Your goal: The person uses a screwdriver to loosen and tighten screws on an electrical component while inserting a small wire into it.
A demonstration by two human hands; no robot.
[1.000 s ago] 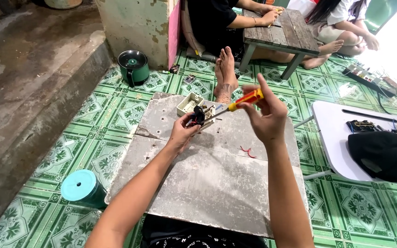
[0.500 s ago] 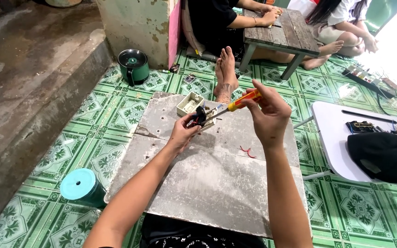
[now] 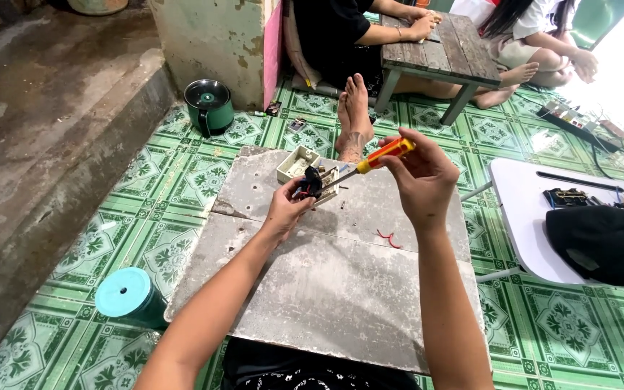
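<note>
My left hand (image 3: 288, 208) grips a small black electrical part (image 3: 312, 183) with red and other wires, held just above a grey worn board (image 3: 326, 282). My right hand (image 3: 422, 178) holds a screwdriver (image 3: 377, 159) with an orange and yellow handle, its tip pointing left into the black part. A cream plastic wall box (image 3: 296, 164) lies on the board just behind the part. A short piece of red wire (image 3: 388, 238) rests on the board to the right.
A green pot (image 3: 209, 105) stands by a wall post. A teal lidded cup (image 3: 130, 294) sits at the left. A white folding table (image 3: 543, 217) at the right holds a black cap (image 3: 599, 243). Two other people sit by a low wooden bench (image 3: 435, 50); bare feet (image 3: 354, 115) reach the board.
Both hands stay at the part. The screwdriver handle has shifted slightly, lower and more level, with its tip still at the black part.
</note>
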